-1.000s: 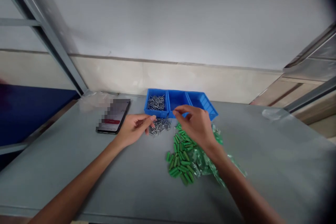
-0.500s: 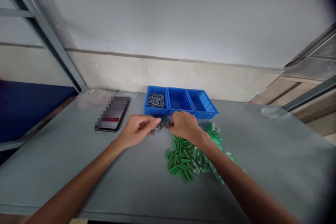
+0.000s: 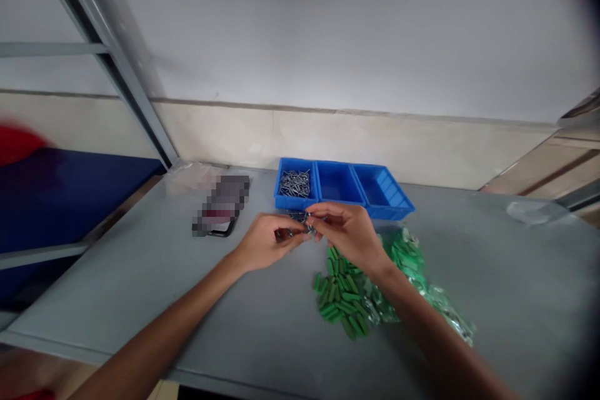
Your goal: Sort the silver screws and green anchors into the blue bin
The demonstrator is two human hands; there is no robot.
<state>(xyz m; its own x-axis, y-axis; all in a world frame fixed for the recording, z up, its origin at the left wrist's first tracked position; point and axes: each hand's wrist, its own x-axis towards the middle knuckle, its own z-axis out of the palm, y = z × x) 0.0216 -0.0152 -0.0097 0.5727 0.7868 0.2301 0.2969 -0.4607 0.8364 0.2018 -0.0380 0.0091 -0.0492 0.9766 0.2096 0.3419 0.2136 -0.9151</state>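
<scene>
My left hand (image 3: 265,242) is curled, with several silver screws between its fingers and thumb. Its fingertips meet those of my right hand (image 3: 349,234), which pinches at the same screws (image 3: 309,221); which screw each finger holds is hard to make out. Just behind the hands stands a blue three-compartment bin (image 3: 340,201). Its left compartment holds a heap of similar screws (image 3: 294,184). On the table, below my right hand, lies a pile of green plastic wall plugs (image 3: 343,300). My hands partly cover the loose screws in front of the bin.
Beside the right forearm lie clear plastic bags (image 3: 412,269) with green contents. A phone (image 3: 224,206), partly pixelated, rests on the grey table (image 3: 225,337) at left, near crumpled clear plastic (image 3: 194,176). A metal frame post (image 3: 135,87) rises at the left; a wall runs behind.
My right hand has turned and its fingers have come to my left hand's fingertips, with screws between them. The view has shifted, so the table things appear farther right. A red blur appears at far left.
</scene>
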